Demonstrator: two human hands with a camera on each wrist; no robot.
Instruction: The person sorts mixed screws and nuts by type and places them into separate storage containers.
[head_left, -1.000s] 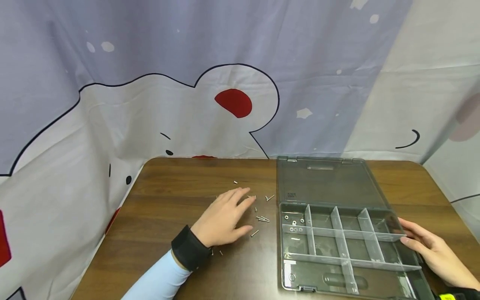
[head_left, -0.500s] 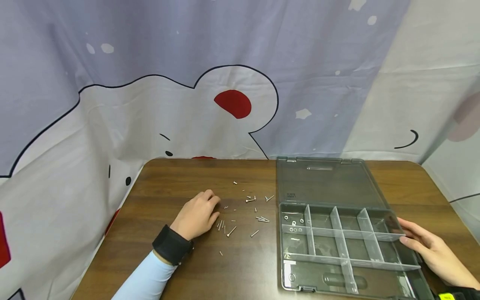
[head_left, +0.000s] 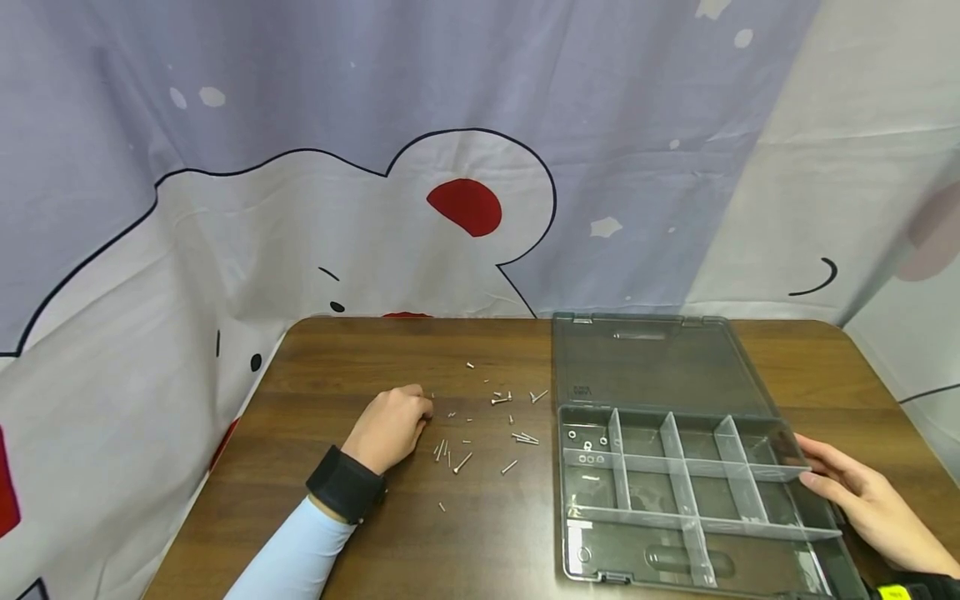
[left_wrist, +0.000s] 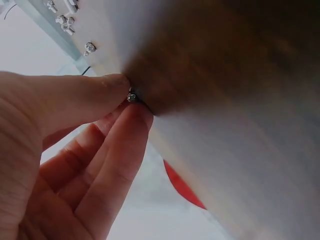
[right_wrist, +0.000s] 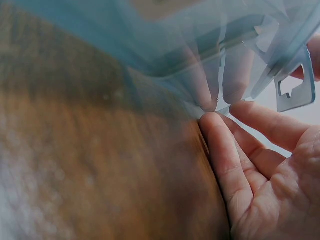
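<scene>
On the left part of the table, my left hand (head_left: 388, 427) is lowered to the wood. In the left wrist view its thumb and index finger pinch a tiny metal screw (left_wrist: 131, 97), of which only the shiny end shows. Several silver screws (head_left: 462, 463) of different lengths lie scattered to the right of this hand. A grey see-through compartment box (head_left: 660, 521) lies with its lid (head_left: 641, 362) folded back. Several small nuts (head_left: 590, 457) are in its left compartments. My right hand (head_left: 862, 500) rests against the box's right side, fingers fairly straight and touching the wall.
The brown wooden table (head_left: 360, 350) has rounded far corners. Behind it hangs a printed curtain (head_left: 637, 150), close to the far edge. White dividers (head_left: 678, 467) split the box into several compartments. One short screw (head_left: 442, 507) lies nearer the front than the others.
My left hand has drawn back leftward from above the screws and come down, its spread fingers closing into a pinch. Screws it covered are now visible. The right hand and box have stayed put.
</scene>
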